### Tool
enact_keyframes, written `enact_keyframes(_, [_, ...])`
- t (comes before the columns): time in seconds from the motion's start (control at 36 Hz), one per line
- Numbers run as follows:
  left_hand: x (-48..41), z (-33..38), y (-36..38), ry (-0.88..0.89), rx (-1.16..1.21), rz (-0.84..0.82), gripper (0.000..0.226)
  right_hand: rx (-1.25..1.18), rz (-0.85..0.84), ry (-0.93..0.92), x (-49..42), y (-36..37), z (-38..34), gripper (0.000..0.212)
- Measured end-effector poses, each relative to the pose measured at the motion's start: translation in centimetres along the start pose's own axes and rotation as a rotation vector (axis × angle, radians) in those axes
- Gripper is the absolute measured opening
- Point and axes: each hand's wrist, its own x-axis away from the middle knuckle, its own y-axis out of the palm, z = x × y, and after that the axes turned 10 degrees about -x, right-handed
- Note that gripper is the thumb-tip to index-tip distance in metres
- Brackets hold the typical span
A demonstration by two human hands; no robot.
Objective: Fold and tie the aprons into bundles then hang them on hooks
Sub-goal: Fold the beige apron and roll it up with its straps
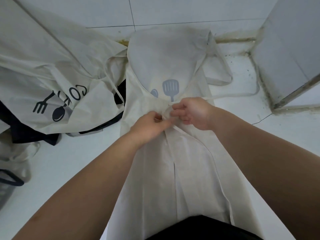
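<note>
The cream apron (190, 170) lies flat and lengthwise on the white surface (69, 161), its sides folded in so that they meet along a seam down the middle, its bib end towards the wall with the grey spatula print (170, 87) showing; both hands meet over its waist, where the step looks to be the tying of the bundle. The left hand (150, 125) has its fingers curled narrowly, pinching the tie string (232, 96) and a bit of gathered cloth at the knot (167, 112); the right hand (194, 112) pinches the same small bunch from the other side, thumb and forefinger close together, and the string's long end trails away to the right. To do this well, I judge, the two pinches should draw apart evenly so the knot seats at the centre seam and not to one side; the slack on the right ought to be taken up first, or the bundle will sit loose; the folded edges want holding down while the knot tightens, lest they spring open. The heap of other aprons (52, 71) lies just beside on the left, touching the edge; its loose strings should be kept out of the knot.
</note>
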Motion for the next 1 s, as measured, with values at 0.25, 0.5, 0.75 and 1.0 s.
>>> enact_keyframes(0.25, [-2.6,1.0,1.0,0.024,-0.274,0.151,0.030,0.953,0.348,-0.266,-0.6,-3.9,-0.4,0.061])
enact_keyframes(0.5, [-3.9,1.8,2.0,0.009,-0.367,0.253,0.017,0.847,0.573,-0.194,-1.6,-6.1,-0.6,0.088])
enact_keyframes(0.75, [-5.7,2.7,1.6,-0.077,-0.303,0.339,0.015,0.608,0.743,-0.284,-1.0,-8.5,-0.4,0.042])
enact_keyframes(1.0, [-3.6,2.4,2.5,-0.044,-0.284,0.357,0.028,0.835,0.580,-0.330,2.2,-7.9,1.7,0.054])
